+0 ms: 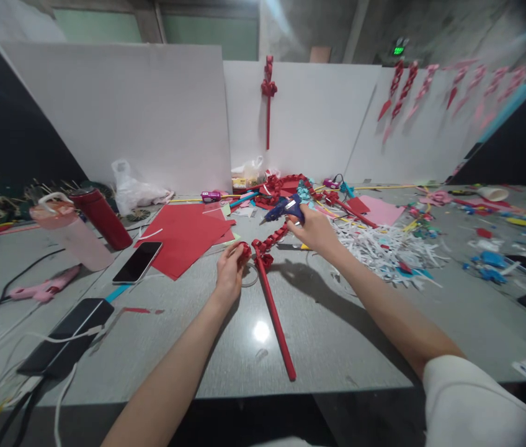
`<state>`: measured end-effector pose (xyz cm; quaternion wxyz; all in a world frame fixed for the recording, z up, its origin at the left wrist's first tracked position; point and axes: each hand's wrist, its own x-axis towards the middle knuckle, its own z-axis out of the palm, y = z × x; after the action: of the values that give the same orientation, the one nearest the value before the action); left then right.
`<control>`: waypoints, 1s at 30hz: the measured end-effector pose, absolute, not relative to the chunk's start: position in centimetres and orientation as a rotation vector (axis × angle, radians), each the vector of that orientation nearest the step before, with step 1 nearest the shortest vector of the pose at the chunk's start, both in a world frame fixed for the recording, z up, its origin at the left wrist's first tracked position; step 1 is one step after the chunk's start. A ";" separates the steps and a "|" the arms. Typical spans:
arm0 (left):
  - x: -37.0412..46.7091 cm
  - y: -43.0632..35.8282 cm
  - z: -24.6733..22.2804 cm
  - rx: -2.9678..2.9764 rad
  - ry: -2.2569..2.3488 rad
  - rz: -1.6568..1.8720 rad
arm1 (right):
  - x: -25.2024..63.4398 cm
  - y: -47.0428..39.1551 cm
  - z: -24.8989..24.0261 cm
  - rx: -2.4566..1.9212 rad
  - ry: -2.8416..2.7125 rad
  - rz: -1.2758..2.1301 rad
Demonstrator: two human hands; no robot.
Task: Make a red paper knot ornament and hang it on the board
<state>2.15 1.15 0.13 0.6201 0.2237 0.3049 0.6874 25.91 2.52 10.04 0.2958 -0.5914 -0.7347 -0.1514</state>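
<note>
My right hand [312, 230] grips a dark blue glue gun [285, 209], its nozzle pointing left above the table. In my left hand [229, 273] a small folded red paper piece [244, 250] is pinched between the fingers. Just right of that hand lies a red paper stick [276, 316], with folded red paper at its top end and a red paper chain [275, 237] running up toward the glue gun. A clear ring-shaped thing [250, 276] rests beside my left fingers. Where the pinched piece meets the stick's top is too small to make out.
Red paper sheets [186, 233] and a phone [137, 262] lie to the left, near a pink bottle [72, 233], a red flask [102, 218], a pink glue gun [46, 287] and a power strip [67, 335] with cables. Shredded white paper [379, 248] is heaped at right.
</note>
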 end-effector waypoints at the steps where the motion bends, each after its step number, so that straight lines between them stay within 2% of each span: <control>1: 2.0 1.1 0.4 0.590 0.722 1.579 | 26.2 2.7 10.1 -1.557 -1.910 -0.372; 8: 0.3 0.3 2.6 1.120 0.673 1.459 | 28.3 1.8 8.1 -1.443 -1.665 -0.137; 13: 0.2 -0.2 3.3 1.060 0.653 1.351 | 30.7 -1.1 5.7 -1.455 -1.512 -0.026; 20: 0.8 0.3 2.7 1.539 0.669 1.364 | 32.8 -2.5 3.0 -1.475 -1.322 0.056; 30: 1.0 0.7 1.5 1.727 0.663 1.399 | 32.6 -2.7 2.4 -1.426 -1.294 0.202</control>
<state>0.99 0.74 1.52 0.3995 0.6827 0.2620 0.5529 32.58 -2.69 2.36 0.5671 -0.6067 -0.5504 0.0860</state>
